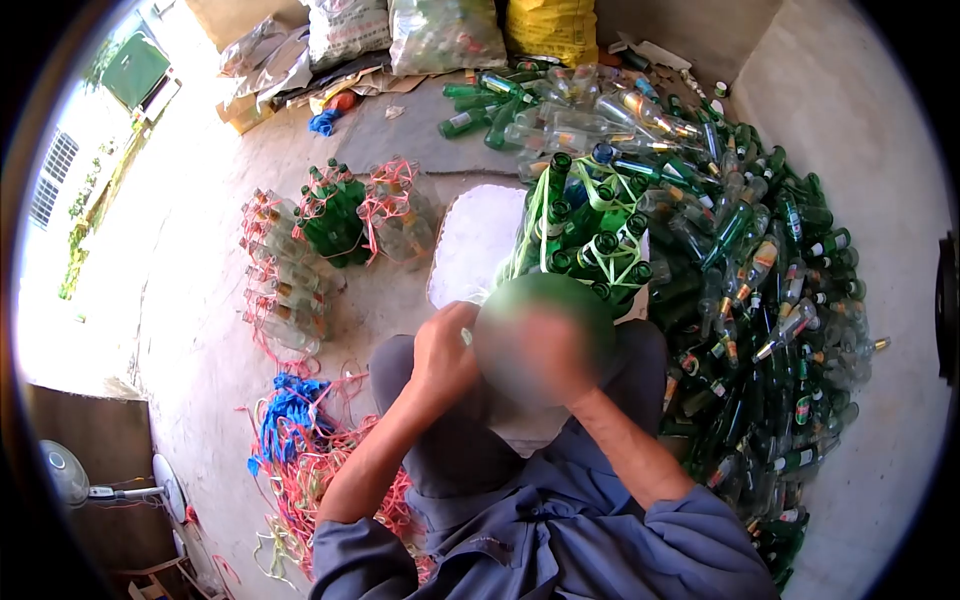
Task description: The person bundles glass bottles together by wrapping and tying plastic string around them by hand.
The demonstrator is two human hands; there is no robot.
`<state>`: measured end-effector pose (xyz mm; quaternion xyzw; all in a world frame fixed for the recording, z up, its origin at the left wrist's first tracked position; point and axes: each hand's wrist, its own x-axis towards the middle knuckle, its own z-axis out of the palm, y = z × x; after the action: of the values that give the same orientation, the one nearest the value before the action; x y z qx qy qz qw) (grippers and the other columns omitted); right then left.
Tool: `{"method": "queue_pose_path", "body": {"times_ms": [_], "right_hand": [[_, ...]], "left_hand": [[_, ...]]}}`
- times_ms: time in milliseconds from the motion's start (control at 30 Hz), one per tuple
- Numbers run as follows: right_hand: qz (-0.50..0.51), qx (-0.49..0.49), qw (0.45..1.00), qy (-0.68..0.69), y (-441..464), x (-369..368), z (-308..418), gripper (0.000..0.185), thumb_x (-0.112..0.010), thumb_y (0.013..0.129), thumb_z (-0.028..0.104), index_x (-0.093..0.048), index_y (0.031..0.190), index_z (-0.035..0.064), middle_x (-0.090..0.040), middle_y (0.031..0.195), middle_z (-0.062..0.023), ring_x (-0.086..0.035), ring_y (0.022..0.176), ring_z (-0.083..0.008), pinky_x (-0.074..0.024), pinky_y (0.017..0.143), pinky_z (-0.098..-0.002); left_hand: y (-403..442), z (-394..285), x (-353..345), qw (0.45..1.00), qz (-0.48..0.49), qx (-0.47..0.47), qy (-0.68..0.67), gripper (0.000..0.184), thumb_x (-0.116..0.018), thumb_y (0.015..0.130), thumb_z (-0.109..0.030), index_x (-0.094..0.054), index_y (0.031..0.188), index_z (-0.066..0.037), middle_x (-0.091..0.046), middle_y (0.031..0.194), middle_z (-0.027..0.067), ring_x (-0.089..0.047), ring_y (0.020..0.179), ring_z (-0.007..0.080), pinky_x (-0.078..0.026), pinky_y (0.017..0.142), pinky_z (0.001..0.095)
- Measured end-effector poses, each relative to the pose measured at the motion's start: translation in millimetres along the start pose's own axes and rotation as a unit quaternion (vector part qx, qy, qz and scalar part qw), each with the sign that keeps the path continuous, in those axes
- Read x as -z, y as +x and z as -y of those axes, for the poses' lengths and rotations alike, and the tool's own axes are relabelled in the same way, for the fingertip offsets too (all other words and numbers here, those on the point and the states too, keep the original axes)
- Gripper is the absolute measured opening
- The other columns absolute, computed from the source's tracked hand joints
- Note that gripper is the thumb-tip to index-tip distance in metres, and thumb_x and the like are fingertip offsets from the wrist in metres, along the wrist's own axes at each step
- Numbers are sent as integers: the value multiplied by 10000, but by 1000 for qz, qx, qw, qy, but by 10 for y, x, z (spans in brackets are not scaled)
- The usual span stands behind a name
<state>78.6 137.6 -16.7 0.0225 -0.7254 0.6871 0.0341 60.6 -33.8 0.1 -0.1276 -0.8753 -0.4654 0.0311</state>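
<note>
"Fingers [457,318] on the left hand [443,352]?"
"Curled in; I can't tell if they grip."
"Right hand [562,356]?"
"Too blurry to tell."
"Where are the tied green bottles [580,228]?"
"Just past the right hand, left of the loose bottles [760,300]."

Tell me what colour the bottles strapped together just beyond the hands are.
The strapped bottles look mostly green, best seen in the head view.

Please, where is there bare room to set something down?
The white surface is bare left of the large green bundle. So is the floor left of the pink-tied bottles, and mostly between them and the sacks. Crowded: the bottle heap at right and the string tangle at lower left.
</note>
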Motion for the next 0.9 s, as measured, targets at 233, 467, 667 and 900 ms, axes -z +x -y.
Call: {"method": "queue_pose_path", "body": {"times_ms": [233, 467, 667, 900], "right_hand": [[-19, -18, 999, 27, 22, 6, -110, 171, -617, 929, 101, -652, 783, 21, -586, 641, 20, -500, 574, -38, -392, 544, -203], [-17, -111, 987, 113, 48, -4, -172, 127, -636, 910, 95, -624, 793, 47, -558, 644, 28, -441, 534, -29, -328, 487, -199], [16, -221, 925, 310, 86, 3, 76, 130, -693, 867, 62, -612, 966, 36, -586, 763, 30, -447, 553, -20, -319, 488, -162], [-1, -112, 991, 79, 53, 24, -206, 122, -703, 861, 66, -706, 957, -9, -645, 767, 29, -480, 620, -12, -377, 563, -177]], "left_hand": [[75, 13, -57, 980, 58, 130, -142, 103, -680, 871, -73, -676, 868, 30, -677, 767, 54, -589, 700, 109, -458, 637, 279], [200, 218, 11, 901, 55, 194, -383, 90, -632, 904, -67, -649, 884, 19, -667, 768, 65, -621, 734, 134, -500, 743, 275], [282, 277, 170, 834, 100, 273, -469, 63, -649, 912, -87, -634, 909, -26, -602, 718, 20, -601, 716, 127, -479, 687, 271], [382, 155, 471, 972, 116, 122, -165, 91, -699, 850, -77, -693, 876, 10, -615, 721, -22, -510, 630, 54, -414, 586, 226]]}}
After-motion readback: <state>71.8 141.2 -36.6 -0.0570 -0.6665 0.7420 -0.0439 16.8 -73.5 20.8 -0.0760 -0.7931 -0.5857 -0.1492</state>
